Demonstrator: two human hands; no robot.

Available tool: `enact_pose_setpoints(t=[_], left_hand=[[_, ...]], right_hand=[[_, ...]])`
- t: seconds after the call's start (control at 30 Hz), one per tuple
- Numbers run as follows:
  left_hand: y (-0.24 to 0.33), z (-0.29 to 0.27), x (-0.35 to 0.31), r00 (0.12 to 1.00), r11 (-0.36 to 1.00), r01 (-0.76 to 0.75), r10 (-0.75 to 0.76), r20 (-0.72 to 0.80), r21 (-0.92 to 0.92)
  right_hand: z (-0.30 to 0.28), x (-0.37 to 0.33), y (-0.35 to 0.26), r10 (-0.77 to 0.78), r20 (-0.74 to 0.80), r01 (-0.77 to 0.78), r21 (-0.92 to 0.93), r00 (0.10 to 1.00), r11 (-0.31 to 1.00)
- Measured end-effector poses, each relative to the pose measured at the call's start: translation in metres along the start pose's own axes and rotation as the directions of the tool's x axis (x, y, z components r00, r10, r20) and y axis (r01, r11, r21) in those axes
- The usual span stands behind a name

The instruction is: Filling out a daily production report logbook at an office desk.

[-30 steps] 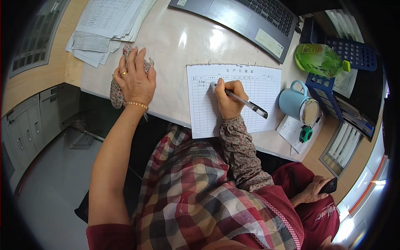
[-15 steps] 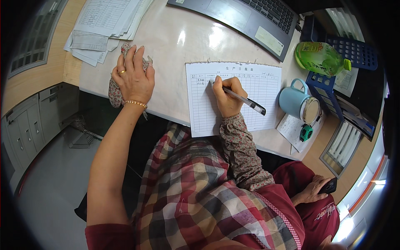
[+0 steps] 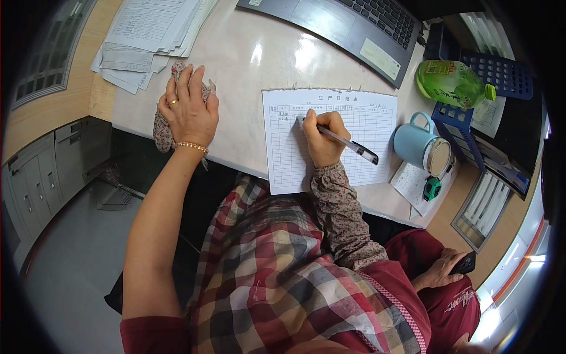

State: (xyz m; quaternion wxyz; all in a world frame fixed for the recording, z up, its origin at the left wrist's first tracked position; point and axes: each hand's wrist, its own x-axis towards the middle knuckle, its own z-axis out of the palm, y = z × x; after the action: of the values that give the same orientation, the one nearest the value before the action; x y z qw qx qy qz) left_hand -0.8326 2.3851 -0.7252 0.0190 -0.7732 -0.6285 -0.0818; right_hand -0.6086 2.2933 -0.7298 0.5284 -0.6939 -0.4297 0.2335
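Observation:
My right hand grips a black-and-clear pen, its tip low over the upper left rows of a printed form. Some handwriting stands in the form's first columns. A floral sleeve cover wraps my right forearm. To the left, my left hand lies with its fingers apart on a crumpled floral cloth at the desk's near edge. Beyond it is a pile of papers. A light blue lidded mug stands just right of the form.
A grey laptop sits at the far side of the desk. At the right are a green bottle lying on blue baskets, and a green tape measure on paper. Another person's hand holds a black phone at lower right.
My right hand and the pen have shifted very slightly to the right on the form. My left hand stays where it was on the cloth.

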Motion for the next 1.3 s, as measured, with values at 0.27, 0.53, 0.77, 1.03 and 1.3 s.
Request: enact_pose_setpoints(t=[0.27,0.53,0.77,1.03,1.3], left_hand=[[0.000,0.002,0.004,1.000,1.000,-0.001,0.001,-0.002,-0.001],[0.000,0.003,0.002,1.000,1.000,0.004,-0.004,0.001,0.004],[-0.003,0.005,0.001,1.000,1.000,0.000,0.000,-0.005,0.006],[-0.003,0.010,0.002,1.000,1.000,0.001,-0.001,0.001,0.008],[-0.002,0.012,-0.005,1.000,1.000,-0.004,0.004,-0.007,0.006]], right_hand=[[0.001,0.003,0.001,0.013,0.046,-0.012,-0.034,0.999,0.999],[0.001,0.003,0.003,-0.020,0.062,0.022,-0.029,0.998,0.999],[0.003,0.001,0.005,-0.024,0.093,0.029,-0.058,0.995,0.998],[0.007,0.003,0.006,-0.023,0.038,0.024,-0.040,0.999,0.999],[0.004,-0.003,0.012,-0.042,0.045,0.044,-0.052,0.998,0.998]])
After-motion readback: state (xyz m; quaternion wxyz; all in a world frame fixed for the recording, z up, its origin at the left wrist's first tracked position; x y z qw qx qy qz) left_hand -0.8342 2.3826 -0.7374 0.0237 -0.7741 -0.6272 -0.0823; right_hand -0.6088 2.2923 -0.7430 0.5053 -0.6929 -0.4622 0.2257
